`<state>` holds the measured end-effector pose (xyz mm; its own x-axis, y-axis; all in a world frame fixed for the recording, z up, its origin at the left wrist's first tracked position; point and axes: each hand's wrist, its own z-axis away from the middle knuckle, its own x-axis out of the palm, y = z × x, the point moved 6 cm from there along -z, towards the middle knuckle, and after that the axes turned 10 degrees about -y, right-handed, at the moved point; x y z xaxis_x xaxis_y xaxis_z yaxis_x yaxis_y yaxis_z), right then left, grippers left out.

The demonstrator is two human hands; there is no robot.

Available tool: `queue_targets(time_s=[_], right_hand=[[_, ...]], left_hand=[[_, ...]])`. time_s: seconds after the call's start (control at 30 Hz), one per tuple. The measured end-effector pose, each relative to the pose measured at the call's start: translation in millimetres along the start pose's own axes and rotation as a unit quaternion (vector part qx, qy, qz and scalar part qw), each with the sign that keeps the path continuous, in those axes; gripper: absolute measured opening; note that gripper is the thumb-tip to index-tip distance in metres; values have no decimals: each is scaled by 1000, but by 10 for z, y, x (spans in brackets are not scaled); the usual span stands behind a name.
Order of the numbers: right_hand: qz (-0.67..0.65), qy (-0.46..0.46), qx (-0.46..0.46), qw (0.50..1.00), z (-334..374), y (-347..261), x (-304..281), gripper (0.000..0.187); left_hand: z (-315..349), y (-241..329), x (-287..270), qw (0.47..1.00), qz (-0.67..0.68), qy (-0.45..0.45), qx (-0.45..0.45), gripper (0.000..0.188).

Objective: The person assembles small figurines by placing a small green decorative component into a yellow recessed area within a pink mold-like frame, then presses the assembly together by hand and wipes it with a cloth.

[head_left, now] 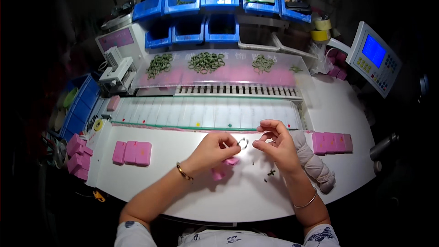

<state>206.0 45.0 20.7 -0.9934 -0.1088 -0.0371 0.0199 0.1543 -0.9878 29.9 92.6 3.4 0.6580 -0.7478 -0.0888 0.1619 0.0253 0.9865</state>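
Note:
My left hand (215,152) pinches a small ring (243,143) between thumb and fingertips above the white table. My right hand (278,146) is held just right of the ring, its fingers curved and apart, with nothing seen in it. Beneath my left hand lie pieces of something pink (217,174), partly hidden by the hand. On the table below my right hand is a small dark green cross-shaped piece (271,172), with a few tiny dark bits close by. A rolled pale cloth (314,163) lies beside my right forearm.
Pink blocks stand at left (137,153) and right (331,142). Behind a row of white slats (206,110), heaps of green rings (206,62) lie on a clear sheet. Blue bins (183,3) line the back; a keypad with a blue screen (374,54) stands at right.

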Motion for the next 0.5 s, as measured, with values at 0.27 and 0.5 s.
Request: queue_targets(time_s=[0.27,0.5], right_hand=[[-18,40,-32,999,21,-60,-31,43],[154,111,-178,966,120,-306,-52,46]], left_hand=[[-918,885,-1148,987,161,6,12,27],[-959,668,-221,980,195,20,45,32]])
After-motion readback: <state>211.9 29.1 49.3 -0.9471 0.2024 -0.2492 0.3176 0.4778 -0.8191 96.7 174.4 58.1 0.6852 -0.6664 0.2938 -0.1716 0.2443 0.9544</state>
